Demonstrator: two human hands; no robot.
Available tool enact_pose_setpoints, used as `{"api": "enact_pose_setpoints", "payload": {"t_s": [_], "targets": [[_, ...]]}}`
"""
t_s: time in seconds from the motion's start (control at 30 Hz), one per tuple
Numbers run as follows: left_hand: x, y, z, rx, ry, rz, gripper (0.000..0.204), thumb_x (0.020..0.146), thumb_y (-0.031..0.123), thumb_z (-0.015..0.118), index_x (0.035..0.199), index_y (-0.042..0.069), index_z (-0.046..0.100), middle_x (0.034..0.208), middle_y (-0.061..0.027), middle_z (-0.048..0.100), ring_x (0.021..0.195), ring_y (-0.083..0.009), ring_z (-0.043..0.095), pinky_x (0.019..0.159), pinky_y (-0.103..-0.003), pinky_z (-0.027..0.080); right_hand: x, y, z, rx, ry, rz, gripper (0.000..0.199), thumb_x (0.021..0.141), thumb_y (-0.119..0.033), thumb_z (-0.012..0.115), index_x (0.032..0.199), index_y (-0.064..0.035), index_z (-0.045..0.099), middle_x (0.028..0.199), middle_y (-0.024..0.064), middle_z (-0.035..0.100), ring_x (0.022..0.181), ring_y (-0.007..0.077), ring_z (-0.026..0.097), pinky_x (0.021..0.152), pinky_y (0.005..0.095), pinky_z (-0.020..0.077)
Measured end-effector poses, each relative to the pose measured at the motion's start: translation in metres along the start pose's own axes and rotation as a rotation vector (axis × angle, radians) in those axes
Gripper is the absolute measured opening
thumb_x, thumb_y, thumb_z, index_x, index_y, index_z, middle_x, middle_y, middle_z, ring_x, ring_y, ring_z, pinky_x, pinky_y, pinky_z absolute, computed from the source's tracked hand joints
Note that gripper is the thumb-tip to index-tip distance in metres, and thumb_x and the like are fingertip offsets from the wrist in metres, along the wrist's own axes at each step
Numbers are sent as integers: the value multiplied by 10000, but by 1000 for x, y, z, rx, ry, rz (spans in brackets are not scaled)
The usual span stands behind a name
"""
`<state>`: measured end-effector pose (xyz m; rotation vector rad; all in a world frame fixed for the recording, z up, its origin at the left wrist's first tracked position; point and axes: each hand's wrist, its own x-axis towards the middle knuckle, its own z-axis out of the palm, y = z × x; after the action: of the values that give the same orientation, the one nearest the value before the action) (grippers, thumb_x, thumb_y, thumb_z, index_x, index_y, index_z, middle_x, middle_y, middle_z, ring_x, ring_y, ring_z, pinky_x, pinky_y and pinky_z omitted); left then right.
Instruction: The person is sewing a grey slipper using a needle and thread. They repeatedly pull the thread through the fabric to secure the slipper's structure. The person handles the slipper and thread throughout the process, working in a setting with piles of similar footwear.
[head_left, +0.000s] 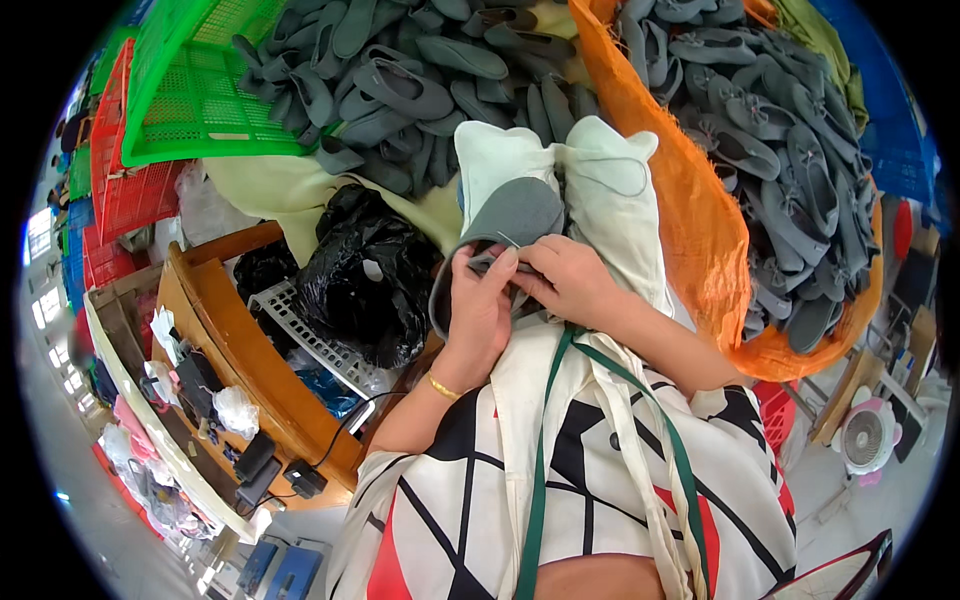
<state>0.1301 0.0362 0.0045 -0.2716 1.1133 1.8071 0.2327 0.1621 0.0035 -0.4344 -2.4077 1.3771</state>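
A grey fabric slip-on shoe (522,207) lies over my lap, its rounded end pointing away from me. My left hand (480,308) is closed on the shoe's near left side, with the thumb pressed on the edge of its opening. From the right, my right hand (574,280) pinches at the same edge, its fingertips close to the left thumb. A thin, pale, needle-like sliver (508,240) shows just above the fingertips; which hand holds it, if either, is hidden. Beneath the shoe are white cloth-covered legs (612,185).
Many grey shoes (400,90) are heaped ahead beside a green crate (215,100). An orange sack (700,230) full of similar shoes (790,170) stands close on the right. Left are a black plastic bag (365,280), a wooden drawer unit (240,350) and a cable (345,430).
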Motion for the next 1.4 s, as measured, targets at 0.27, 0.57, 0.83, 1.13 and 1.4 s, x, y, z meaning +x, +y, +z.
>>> {"api": "enact_pose_setpoints", "payload": {"t_s": [0.27, 0.57, 0.83, 1.13, 1.4], "targets": [[21, -10, -9, 135, 112, -76, 120, 888, 62, 706, 990, 25, 654, 898, -42, 682, 792, -130, 642, 713, -266, 519, -10, 11, -48, 396, 142, 412, 136, 945, -122, 630, 1049, -35, 644, 852, 57, 653, 774, 130, 633, 678, 275, 506], [22, -9, 13, 324, 75, -85, 140, 907, 157, 710, 979, 45, 666, 886, -15, 686, 758, -100, 629, 693, -236, 492, -15, 2, -68, 565, 3, 723, 119, 975, -135, 606, 1065, -60, 625, 709, -44, 559, 605, 28, 538, 545, 204, 430], [18, -9, 14, 213, 54, -48, 111, 916, 152, 697, 973, 68, 651, 896, -5, 675, 774, -92, 611, 711, -239, 476, -17, 9, -27, 299, -8, 508, 139, 926, -77, 589, 1037, -22, 652, 713, 37, 611, 605, 80, 542, 567, 245, 445], [19, -11, 8, 155, 89, -47, 57, 900, 98, 702, 927, 51, 683, 859, -12, 689, 735, -89, 620, 695, -235, 492, -11, 4, -27, 238, -46, 490, 191, 879, -103, 570, 1015, -20, 673, 789, 184, 668, 681, 301, 657, 661, 354, 521], [18, -13, 3, 159, 64, -35, 74, 896, 91, 707, 944, 39, 685, 874, -12, 689, 752, -84, 616, 713, -231, 489, -9, 5, -30, 276, -96, 529, 225, 867, -99, 561, 1038, -17, 682, 779, 168, 677, 664, 269, 650, 659, 341, 516]]}}
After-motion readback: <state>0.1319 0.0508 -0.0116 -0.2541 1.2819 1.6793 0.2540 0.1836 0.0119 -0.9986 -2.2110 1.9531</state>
